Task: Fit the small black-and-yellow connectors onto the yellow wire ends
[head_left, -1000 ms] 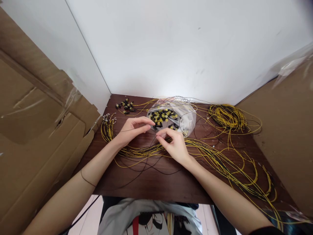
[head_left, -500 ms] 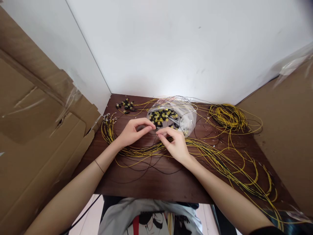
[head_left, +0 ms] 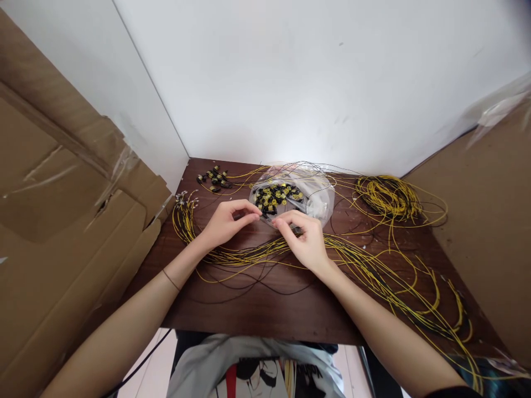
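Observation:
My left hand [head_left: 233, 223] is pinched, thumb against fingertips, at the near left edge of a clear plastic bag [head_left: 321, 202]. What its fingertips hold is too small to make out. Just to the right, my right hand [head_left: 305, 236] also pinches, a small gap away from the left fingertips; its hold is hidden too. Inside the open bag lie several small black-and-yellow connectors [head_left: 276, 194]. A long bundle of yellow and black wires [head_left: 240, 257] passes beneath both hands. Loose thin dark wires [head_left: 249, 286] curve over the tabletop nearer to me.
More black-and-yellow connectors [head_left: 214, 178] with wires sit at the back left of the brown table [head_left: 257, 318]. A coil of yellow and black wire [head_left: 388, 199] lies at the back right. Cardboard [head_left: 62, 221] stands on the left, another cardboard piece [head_left: 489, 221] on the right, a white wall [head_left: 290, 83] behind.
My right hand has shifted slightly right, widening the gap between the two pinches. My left hand stays nearly where it was, still pinched.

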A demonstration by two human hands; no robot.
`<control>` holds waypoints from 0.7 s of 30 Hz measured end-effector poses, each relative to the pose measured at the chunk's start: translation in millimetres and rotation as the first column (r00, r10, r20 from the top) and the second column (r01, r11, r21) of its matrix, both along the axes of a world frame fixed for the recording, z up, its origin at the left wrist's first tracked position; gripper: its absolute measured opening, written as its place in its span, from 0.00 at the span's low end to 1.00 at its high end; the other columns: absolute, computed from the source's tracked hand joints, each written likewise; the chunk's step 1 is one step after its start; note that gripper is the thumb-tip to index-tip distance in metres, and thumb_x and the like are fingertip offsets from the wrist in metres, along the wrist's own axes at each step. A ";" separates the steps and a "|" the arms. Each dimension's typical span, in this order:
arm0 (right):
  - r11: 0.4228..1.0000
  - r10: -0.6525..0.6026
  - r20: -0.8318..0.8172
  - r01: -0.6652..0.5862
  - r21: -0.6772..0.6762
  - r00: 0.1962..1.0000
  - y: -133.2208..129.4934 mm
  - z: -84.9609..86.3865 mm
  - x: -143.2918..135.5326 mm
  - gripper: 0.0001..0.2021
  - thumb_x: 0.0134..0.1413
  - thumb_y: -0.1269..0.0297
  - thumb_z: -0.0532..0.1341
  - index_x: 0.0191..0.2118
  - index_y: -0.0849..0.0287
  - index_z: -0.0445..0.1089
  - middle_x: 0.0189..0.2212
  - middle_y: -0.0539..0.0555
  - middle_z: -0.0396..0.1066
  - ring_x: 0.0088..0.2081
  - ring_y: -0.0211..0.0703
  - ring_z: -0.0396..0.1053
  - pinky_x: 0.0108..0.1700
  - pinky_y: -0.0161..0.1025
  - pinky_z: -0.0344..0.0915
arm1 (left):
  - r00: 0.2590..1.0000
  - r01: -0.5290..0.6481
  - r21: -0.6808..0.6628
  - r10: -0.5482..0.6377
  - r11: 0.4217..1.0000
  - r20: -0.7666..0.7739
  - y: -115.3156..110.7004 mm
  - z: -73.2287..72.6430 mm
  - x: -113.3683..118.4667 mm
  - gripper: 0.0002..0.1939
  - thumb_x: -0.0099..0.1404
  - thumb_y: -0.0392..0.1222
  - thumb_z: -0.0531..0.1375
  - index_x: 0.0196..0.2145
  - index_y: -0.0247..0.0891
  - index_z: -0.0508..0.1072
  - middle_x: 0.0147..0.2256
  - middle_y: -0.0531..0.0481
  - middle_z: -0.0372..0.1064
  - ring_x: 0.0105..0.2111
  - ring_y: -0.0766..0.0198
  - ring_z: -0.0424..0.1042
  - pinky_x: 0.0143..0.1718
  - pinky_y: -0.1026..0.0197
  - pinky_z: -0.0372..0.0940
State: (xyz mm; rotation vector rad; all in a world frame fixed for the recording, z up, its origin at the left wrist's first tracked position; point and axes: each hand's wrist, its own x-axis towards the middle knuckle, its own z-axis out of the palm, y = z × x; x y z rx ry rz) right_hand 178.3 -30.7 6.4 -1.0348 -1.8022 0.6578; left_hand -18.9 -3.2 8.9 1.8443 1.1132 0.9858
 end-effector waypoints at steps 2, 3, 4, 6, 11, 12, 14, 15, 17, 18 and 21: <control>1.000 -0.028 0.016 0.028 0.014 0.999 3.4 -1.1 2.5 0.13 0.59 0.65 0.54 0.26 0.60 0.71 0.29 0.54 0.74 0.34 0.41 0.70 0.40 0.38 0.65 | 1.000 -0.016 -0.016 0.017 1.000 0.024 0.3 -1.2 0.4 0.10 0.60 0.43 0.60 0.33 0.34 0.76 0.34 0.46 0.75 0.35 0.62 0.71 0.40 0.61 0.64; 0.999 -0.041 0.037 0.040 0.022 0.998 5.3 -2.6 3.6 0.13 0.59 0.65 0.54 0.27 0.59 0.71 0.30 0.54 0.74 0.34 0.41 0.70 0.41 0.39 0.65 | 0.999 -0.020 -0.026 0.021 0.999 0.033 0.5 -2.1 0.7 0.10 0.59 0.43 0.60 0.34 0.34 0.76 0.35 0.46 0.75 0.36 0.62 0.72 0.41 0.61 0.64; 0.998 -0.047 0.069 0.045 0.032 0.996 7.0 -4.5 4.6 0.12 0.59 0.65 0.54 0.28 0.59 0.71 0.30 0.54 0.74 0.35 0.42 0.70 0.42 0.40 0.65 | 0.999 -0.022 -0.034 0.023 0.999 0.040 0.7 -3.1 1.1 0.10 0.59 0.43 0.60 0.34 0.34 0.76 0.35 0.46 0.75 0.36 0.61 0.72 0.41 0.61 0.64; 0.998 -0.041 0.165 0.031 0.060 0.985 9.6 -9.2 5.6 0.09 0.59 0.66 0.55 0.32 0.60 0.72 0.34 0.54 0.74 0.39 0.44 0.69 0.45 0.42 0.64 | 0.999 -0.018 -0.045 0.020 0.999 0.041 1.2 -5.4 1.8 0.10 0.59 0.43 0.60 0.34 0.33 0.76 0.35 0.46 0.75 0.36 0.61 0.72 0.41 0.61 0.65; 0.988 0.030 0.436 -0.093 0.124 0.900 9.1 -18.1 3.2 0.14 0.58 0.68 0.55 0.49 0.59 0.69 0.51 0.56 0.68 0.54 0.49 0.61 0.55 0.48 0.57 | 1.000 -0.007 -0.063 0.009 0.998 0.029 2.2 -9.4 3.4 0.11 0.59 0.43 0.60 0.37 0.33 0.76 0.36 0.45 0.74 0.35 0.62 0.72 0.39 0.61 0.66; 0.984 0.048 0.473 -0.124 0.130 0.880 8.5 -18.9 2.5 0.15 0.58 0.68 0.55 0.51 0.59 0.68 0.53 0.57 0.67 0.56 0.49 0.59 0.56 0.49 0.56 | 0.999 -0.006 -0.074 0.009 0.997 0.036 2.3 -9.8 3.7 0.12 0.59 0.42 0.60 0.38 0.32 0.75 0.36 0.45 0.74 0.35 0.62 0.72 0.38 0.61 0.66; 0.977 0.073 0.520 -0.167 0.136 0.851 7.9 -20.0 1.5 0.16 0.59 0.68 0.54 0.52 0.60 0.67 0.55 0.57 0.64 0.58 0.49 0.57 0.58 0.49 0.54 | 0.998 -0.007 -0.100 0.013 0.995 0.056 2.3 -10.5 4.4 0.13 0.59 0.42 0.61 0.39 0.32 0.75 0.35 0.45 0.74 0.34 0.62 0.72 0.38 0.61 0.66; 0.975 0.076 0.529 -0.174 0.137 0.845 7.9 -20.4 1.3 0.16 0.59 0.69 0.53 0.52 0.61 0.67 0.56 0.57 0.64 0.58 0.48 0.57 0.58 0.49 0.53 | 0.998 -0.009 -0.113 0.016 0.994 0.067 2.3 -10.8 4.6 0.13 0.58 0.42 0.61 0.40 0.32 0.75 0.35 0.45 0.74 0.34 0.62 0.73 0.38 0.61 0.67; 0.977 0.066 0.529 -0.164 0.140 0.846 8.5 -20.9 1.7 0.15 0.59 0.69 0.53 0.51 0.61 0.68 0.55 0.57 0.65 0.58 0.48 0.58 0.58 0.49 0.53 | 0.996 -0.015 -0.134 0.027 0.991 0.087 2.4 -11.3 5.0 0.14 0.57 0.42 0.62 0.40 0.31 0.74 0.35 0.44 0.74 0.34 0.62 0.73 0.38 0.60 0.67; 0.978 0.060 0.521 -0.155 0.141 0.851 9.0 -21.0 2.0 0.15 0.59 0.69 0.53 0.50 0.61 0.68 0.54 0.57 0.66 0.57 0.48 0.59 0.57 0.49 0.54 | 0.995 -0.020 -0.141 0.034 0.990 0.095 2.5 -11.5 5.1 0.14 0.57 0.42 0.62 0.40 0.31 0.74 0.35 0.44 0.75 0.34 0.62 0.73 0.38 0.60 0.67; 0.982 0.039 0.480 -0.122 0.143 0.876 10.4 -20.4 3.6 0.14 0.59 0.69 0.54 0.48 0.61 0.69 0.49 0.57 0.70 0.53 0.47 0.63 0.55 0.48 0.56 | 0.994 -0.035 -0.143 0.050 0.989 0.099 2.5 -11.6 5.4 0.12 0.56 0.42 0.62 0.36 0.31 0.75 0.34 0.44 0.74 0.33 0.62 0.73 0.37 0.61 0.67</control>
